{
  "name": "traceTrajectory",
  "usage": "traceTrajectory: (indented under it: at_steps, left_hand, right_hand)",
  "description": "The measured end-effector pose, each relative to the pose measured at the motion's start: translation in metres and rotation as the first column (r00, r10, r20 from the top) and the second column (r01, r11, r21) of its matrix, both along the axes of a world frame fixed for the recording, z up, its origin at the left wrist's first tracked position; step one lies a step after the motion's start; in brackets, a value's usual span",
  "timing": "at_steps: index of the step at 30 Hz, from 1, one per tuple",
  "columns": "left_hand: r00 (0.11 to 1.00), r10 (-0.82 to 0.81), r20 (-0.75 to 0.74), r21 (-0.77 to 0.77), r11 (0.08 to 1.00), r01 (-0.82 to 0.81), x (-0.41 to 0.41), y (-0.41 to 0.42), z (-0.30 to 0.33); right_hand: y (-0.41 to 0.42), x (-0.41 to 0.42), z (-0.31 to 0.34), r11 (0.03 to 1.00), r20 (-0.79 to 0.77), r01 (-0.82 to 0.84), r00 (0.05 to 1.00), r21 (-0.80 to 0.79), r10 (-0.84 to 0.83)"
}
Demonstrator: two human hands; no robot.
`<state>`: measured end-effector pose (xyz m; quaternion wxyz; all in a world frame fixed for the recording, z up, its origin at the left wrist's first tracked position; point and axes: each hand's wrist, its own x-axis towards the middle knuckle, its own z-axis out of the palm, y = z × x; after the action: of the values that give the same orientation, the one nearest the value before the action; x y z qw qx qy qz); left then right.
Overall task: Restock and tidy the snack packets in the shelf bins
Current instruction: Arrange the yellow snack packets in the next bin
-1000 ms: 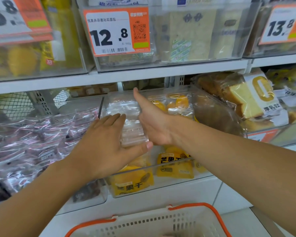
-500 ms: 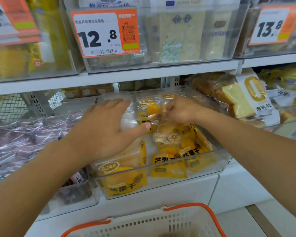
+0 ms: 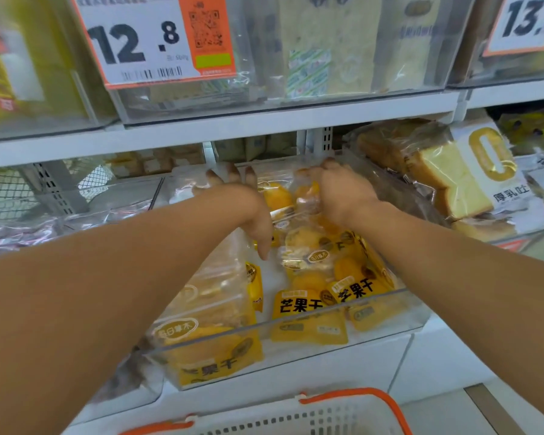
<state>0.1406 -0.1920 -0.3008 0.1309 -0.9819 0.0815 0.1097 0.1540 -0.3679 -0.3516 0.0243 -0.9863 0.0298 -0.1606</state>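
Packets of dried mango [image 3: 308,306] lie heaped in the clear bin [image 3: 296,321] on the lower shelf. We reach our left hand [image 3: 242,199] to its far end, fingers extended, thumb hanging down; whether it holds anything we cannot tell. Our right hand [image 3: 339,189] curls over a far packet [image 3: 302,196], gripping it.

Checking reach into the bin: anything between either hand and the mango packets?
Nothing visible. Both hands are already inside the clear bin: the right hand grips a mango packet at the back, and the left hand lies among the packets.
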Motion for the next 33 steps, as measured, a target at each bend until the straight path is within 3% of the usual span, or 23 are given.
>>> traceTrajectory:
  at_steps: [6,10,13,16,20,21,22,23,25,26,29,31,33]
  left_hand:
    - [0.997,-0.071,-0.034,0.139,0.987,0.075,-0.009,0.010,0.004]
    - [0.991,-0.125,-0.041,0.245,0.961,0.131,-0.001,0.011,0.002]
    - [0.968,-0.251,-0.018,0.238,0.939,0.248,-0.006,0.004,0.005]
    - [0.885,-0.445,-0.136,0.260,0.846,0.465,-0.013,0.003,0.009]
    - [0.898,-0.405,-0.174,0.165,0.887,0.432,-0.021,0.008,0.017]
    - [0.899,-0.403,-0.173,0.156,0.890,0.429,-0.021,0.008,0.018]
    - [0.900,-0.399,-0.172,0.157,0.891,0.426,-0.021,0.009,0.018]
    - [0.899,-0.406,-0.164,0.160,0.888,0.430,-0.022,0.009,0.018]
    - [0.902,-0.411,-0.135,0.125,0.896,0.427,-0.024,0.011,0.018]
    - [0.908,-0.403,-0.115,0.079,0.908,0.412,-0.024,0.014,0.020]
    - [0.944,-0.329,-0.024,-0.210,0.925,0.317,-0.025,0.032,0.032]
    - [0.963,-0.269,0.019,-0.410,0.876,0.254,-0.030,0.047,0.039]
    - [0.968,-0.246,0.042,-0.407,0.881,0.241,-0.037,0.062,0.040]
  right_hand:
    - [-0.003,0.007,0.015,0.998,-0.030,-0.052,0.998,0.030,0.053]
    - [-0.001,0.014,0.021,0.994,-0.074,-0.014,0.997,-0.113,0.005]
    - [-0.001,0.011,0.017,0.981,-0.042,0.050,0.997,-0.187,-0.059]
    - [-0.001,0.009,0.013,0.975,0.000,0.079,0.997,-0.206,-0.080]
    - [0.017,-0.009,0.019,0.987,0.183,0.017,0.983,-0.157,0.013]
    - [0.026,-0.016,0.024,0.989,0.176,-0.073,0.980,-0.127,0.095]
    - [0.033,-0.023,0.029,0.982,0.069,-0.186,0.980,-0.030,0.187]
    - [0.040,-0.028,0.030,0.955,-0.134,-0.265,0.950,0.135,0.282]
    - [0.056,-0.039,0.023,0.885,-0.531,-0.203,0.736,0.420,0.421]
    - [0.062,-0.044,0.014,0.862,-0.620,-0.150,0.637,0.483,0.458]
    - [0.072,-0.044,-0.015,0.773,-0.609,-0.066,0.575,0.631,0.546]
    - [0.072,-0.041,-0.019,0.736,-0.605,-0.021,0.555,0.677,0.571]
    - [0.073,-0.041,-0.015,0.722,-0.602,-0.003,0.550,0.692,0.579]
